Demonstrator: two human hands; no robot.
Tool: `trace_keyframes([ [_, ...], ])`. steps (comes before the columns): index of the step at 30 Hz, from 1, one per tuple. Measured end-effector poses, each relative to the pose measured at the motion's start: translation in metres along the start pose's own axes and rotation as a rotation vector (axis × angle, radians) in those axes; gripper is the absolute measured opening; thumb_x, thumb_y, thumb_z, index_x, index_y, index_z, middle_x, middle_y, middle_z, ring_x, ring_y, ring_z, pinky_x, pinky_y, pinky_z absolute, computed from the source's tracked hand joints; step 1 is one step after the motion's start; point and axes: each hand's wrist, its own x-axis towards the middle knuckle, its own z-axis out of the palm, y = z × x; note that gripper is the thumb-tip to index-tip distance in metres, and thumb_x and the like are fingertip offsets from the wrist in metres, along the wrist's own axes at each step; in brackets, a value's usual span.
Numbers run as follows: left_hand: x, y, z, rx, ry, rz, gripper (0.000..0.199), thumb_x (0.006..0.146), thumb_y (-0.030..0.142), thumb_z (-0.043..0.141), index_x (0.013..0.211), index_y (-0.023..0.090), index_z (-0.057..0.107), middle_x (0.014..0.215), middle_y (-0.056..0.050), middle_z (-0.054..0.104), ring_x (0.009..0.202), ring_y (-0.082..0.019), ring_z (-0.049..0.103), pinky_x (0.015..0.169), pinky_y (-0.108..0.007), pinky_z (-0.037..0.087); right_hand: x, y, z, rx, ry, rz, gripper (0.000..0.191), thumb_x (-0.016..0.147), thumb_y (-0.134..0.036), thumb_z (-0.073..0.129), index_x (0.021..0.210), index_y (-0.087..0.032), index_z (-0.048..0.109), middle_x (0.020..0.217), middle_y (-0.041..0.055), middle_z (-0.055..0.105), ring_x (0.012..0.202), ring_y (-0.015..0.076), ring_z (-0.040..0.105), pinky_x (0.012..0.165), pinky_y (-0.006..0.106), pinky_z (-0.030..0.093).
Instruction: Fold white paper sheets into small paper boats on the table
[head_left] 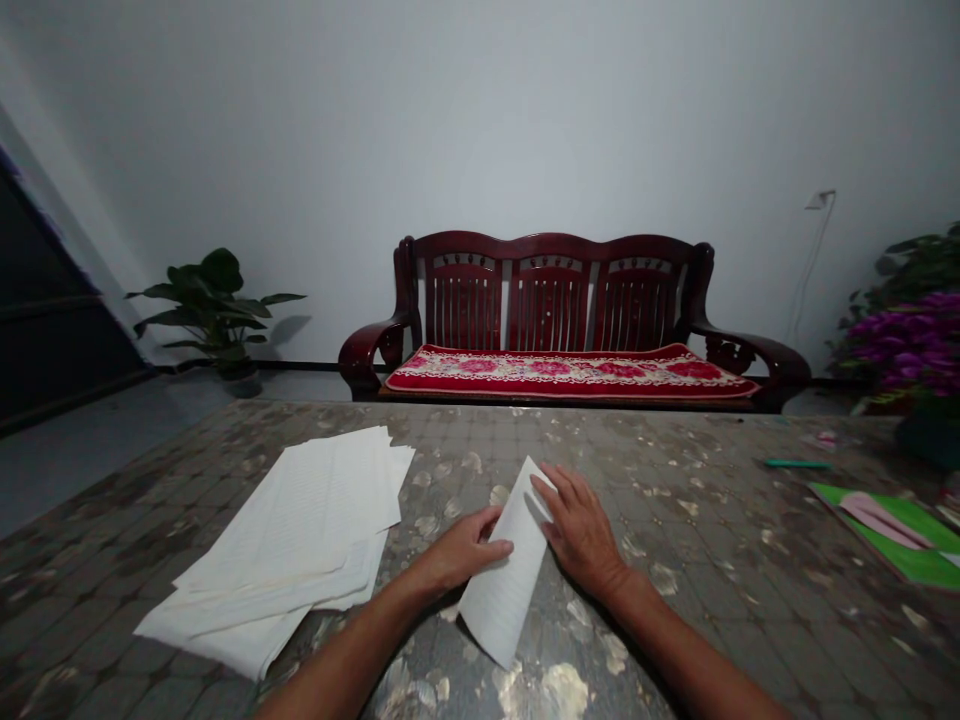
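Holding a white sheet (499, 600) upright-angled on the patterned table (720, 560), left hand (463, 550) curled narrowly over its edge, right hand (581, 530) spread open against its other edge, loose papers (289, 525) nearby on the left

The left hand (465, 550) presses one edge of a sheet of paper (504, 565), seemingly folded lengthwise, and the right hand (581, 530) lies against the other, its fingers (551, 490) touching the paper. A loose pile of papers (285, 530) lies to the left on the patterned counter (697, 560). Beyond stands a dark red wooden bench (547, 300) with a floral cushion (570, 372)
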Motion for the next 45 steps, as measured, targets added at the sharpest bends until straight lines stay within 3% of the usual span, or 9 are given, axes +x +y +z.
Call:
trace_keyframes([
  [3, 0.001, -0.008, 0.006, -0.011, 0.097, 0.008, 0.062, 0.069, 0.019, 0.062, 0.131, 0.013, 0.062, 0.12, -0.009, 0.071, 0.109, -0.028, 0.064, 0.1, -0.039, 0.047, -0.019, -0.009, 0.006, 0.1, 0.07, 0.158, 0.064, 0.083, -0.013, 0.052, 0.146, -0.02, 0.044, 0.149, 0.0138, 0.046, 0.139, 0.0286, 0.038, 0.113, 0.049, 0.035],
  [5, -0.001, -0.012, 0.01, 0.03, 0.16, 0.002, 0.065, 0.07, 0.017, 0.06, 0.135, 0.014, 0.059, 0.121, -0.009, 0.071, 0.108, -0.028, 0.065, 0.101, -0.041, 0.047, -0.027, -0.015, 0.008, 0.212, 0.081, 0.283, 0.059, 0.081, -0.017, 0.055, 0.14, -0.018, 0.05, 0.142, 0.0153, 0.053, 0.132, 0.0301, 0.046, 0.111, 0.05, 0.038],
  [10, -0.014, -0.008, 0.026, 0.197, 0.174, 0.091, 0.054, 0.092, 0.036, 0.052, 0.143, 0.019, 0.053, 0.143, -0.009, 0.057, 0.131, -0.027, 0.052, 0.114, -0.042, 0.038, -0.023, -0.033, 0.001, 0.645, -0.033, 0.554, 0.039, 0.083, -0.034, 0.058, 0.117, -0.019, 0.069, 0.119, 0.0136, 0.067, 0.113, 0.0292, 0.06, 0.104, 0.046, 0.043],
  [15, -0.018, -0.005, 0.035, 0.299, 0.115, 0.107, 0.052, 0.098, 0.044, 0.042, 0.145, 0.022, 0.052, 0.149, -0.008, 0.052, 0.138, -0.024, 0.046, 0.12, -0.04, 0.029, -0.006, -0.047, -0.011, 1.11, -0.129, 0.799, 0.067, 0.074, -0.061, 0.069, 0.125, -0.017, 0.065, 0.122, 0.0138, 0.067, 0.111, 0.031, 0.062, 0.093, 0.043, 0.05],
  [19, -0.014, -0.007, 0.038, 0.274, 0.14, 0.082, 0.055, 0.093, 0.038, 0.051, 0.145, 0.022, 0.051, 0.15, -0.008, 0.051, 0.138, -0.027, 0.045, 0.12, -0.042, 0.029, -0.001, -0.048, -0.017, 1.252, -0.11, 0.984, 0.081, 0.058, -0.059, 0.083, 0.124, -0.017, 0.063, 0.128, 0.0154, 0.064, 0.109, 0.0305, 0.063, 0.085, 0.037, 0.052],
  [27, -0.013, -0.008, 0.047, 0.281, 0.168, 0.034, 0.058, 0.088, 0.039, 0.055, 0.144, 0.021, 0.053, 0.142, -0.011, 0.057, 0.117, -0.028, 0.059, 0.106, -0.041, 0.044, 0.0, -0.047, -0.026, 1.501, -0.164, 0.831, 0.054, 0.065, -0.054, 0.083, 0.102, -0.015, 0.072, 0.096, 0.0091, 0.074, 0.085, 0.0233, 0.068, 0.079, 0.033, 0.051],
  [35, -0.011, -0.005, 0.044, 0.182, 0.169, 0.036, 0.059, 0.087, 0.044, 0.058, 0.141, 0.018, 0.056, 0.145, -0.01, 0.056, 0.131, -0.03, 0.051, 0.112, -0.04, 0.038, -0.002, -0.041, -0.019, 1.509, -0.163, 0.861, 0.056, 0.059, -0.052, 0.088, 0.099, -0.015, 0.073, 0.089, 0.0081, 0.075, 0.077, 0.0206, 0.068, 0.076, 0.032, 0.05],
  [41, -0.01, -0.006, 0.049, 0.17, 0.188, -0.022, 0.072, 0.081, 0.044, 0.064, 0.145, 0.016, 0.048, 0.136, -0.012, 0.062, 0.087, -0.022, 0.065, 0.086, -0.036, 0.052, -0.002, -0.043, -0.015, 1.49, -0.133, 0.845, 0.049, 0.061, -0.05, 0.086, 0.093, -0.015, 0.072, 0.088, 0.009, 0.076, 0.076, 0.0209, 0.069, 0.075, 0.032, 0.05],
  [45, -0.006, -0.005, 0.051, 0.057, 0.179, -0.045, 0.067, 0.078, 0.035, 0.065, 0.14, 0.016, 0.052, 0.129, -0.011, 0.065, 0.088, -0.022, 0.067, 0.081, -0.032, 0.052, 0.0, -0.043, -0.009, 1.448, -0.109, 0.882, 0.046, 0.058, -0.044, 0.085, 0.09, -0.016, 0.069, 0.076, 0.0052, 0.073, 0.063, 0.017, 0.064, 0.061, 0.027, 0.048],
])
